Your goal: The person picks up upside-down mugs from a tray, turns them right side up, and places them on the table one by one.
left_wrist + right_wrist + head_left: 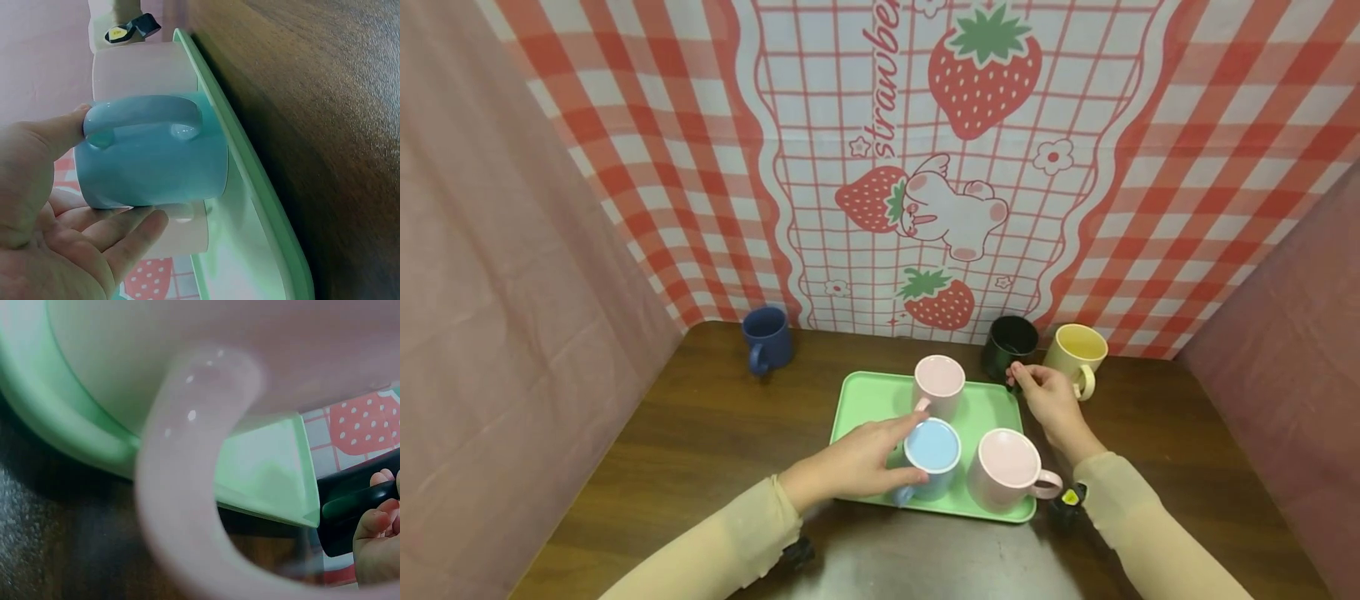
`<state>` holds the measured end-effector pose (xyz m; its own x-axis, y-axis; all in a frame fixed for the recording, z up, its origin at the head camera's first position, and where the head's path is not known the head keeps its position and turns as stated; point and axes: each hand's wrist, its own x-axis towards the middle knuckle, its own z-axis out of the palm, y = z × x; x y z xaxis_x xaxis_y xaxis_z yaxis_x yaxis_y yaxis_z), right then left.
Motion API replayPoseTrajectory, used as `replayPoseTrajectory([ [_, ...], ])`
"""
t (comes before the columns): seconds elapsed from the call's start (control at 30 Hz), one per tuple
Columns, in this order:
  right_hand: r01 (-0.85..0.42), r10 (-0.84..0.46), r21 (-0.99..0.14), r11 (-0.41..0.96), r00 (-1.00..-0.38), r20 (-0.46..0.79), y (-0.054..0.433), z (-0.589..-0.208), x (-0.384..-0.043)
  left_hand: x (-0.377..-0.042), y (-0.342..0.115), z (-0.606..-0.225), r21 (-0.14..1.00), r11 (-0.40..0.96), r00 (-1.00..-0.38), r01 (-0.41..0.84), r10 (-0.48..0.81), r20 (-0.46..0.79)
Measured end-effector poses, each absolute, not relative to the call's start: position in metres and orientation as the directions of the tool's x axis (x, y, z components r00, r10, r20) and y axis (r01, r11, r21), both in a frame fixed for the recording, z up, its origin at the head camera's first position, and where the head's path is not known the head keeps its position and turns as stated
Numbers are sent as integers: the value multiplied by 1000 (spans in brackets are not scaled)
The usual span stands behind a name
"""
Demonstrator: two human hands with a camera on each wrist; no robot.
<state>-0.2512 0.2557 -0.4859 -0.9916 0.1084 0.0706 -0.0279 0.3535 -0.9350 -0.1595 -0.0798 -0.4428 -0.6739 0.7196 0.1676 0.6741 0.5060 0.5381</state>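
My left hand (868, 458) spans a light blue mug (933, 450) on the green tray (865, 400), thumb on one side and fingers on the other. In the left wrist view that mug's handle (144, 114) faces the camera, beside the thumb. At the tray's far right corner, my right hand (1054, 404) pinches the handle of a black mug (1006, 346), which stands just behind the tray. The right wrist view shows fingers around the black handle (356, 503). Two pink mugs stand on the tray, one at the back (939, 387) and one at the front right (1003, 471).
A yellow mug (1078, 350) stands right of the black one, close to the right hand. Far left on the wooden table (700, 467) is a dark blue mug (767, 337). A strawberry-print cloth (820, 233) hangs behind, with pink curtains at both sides.
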Motion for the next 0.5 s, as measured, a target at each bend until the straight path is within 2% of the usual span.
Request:
replayPoseTrajectory([
  [0.5, 50, 123, -906, 421, -992, 2, 257, -478, -253, -160, -79, -444, 517, 530, -680, 672, 718, 148],
])
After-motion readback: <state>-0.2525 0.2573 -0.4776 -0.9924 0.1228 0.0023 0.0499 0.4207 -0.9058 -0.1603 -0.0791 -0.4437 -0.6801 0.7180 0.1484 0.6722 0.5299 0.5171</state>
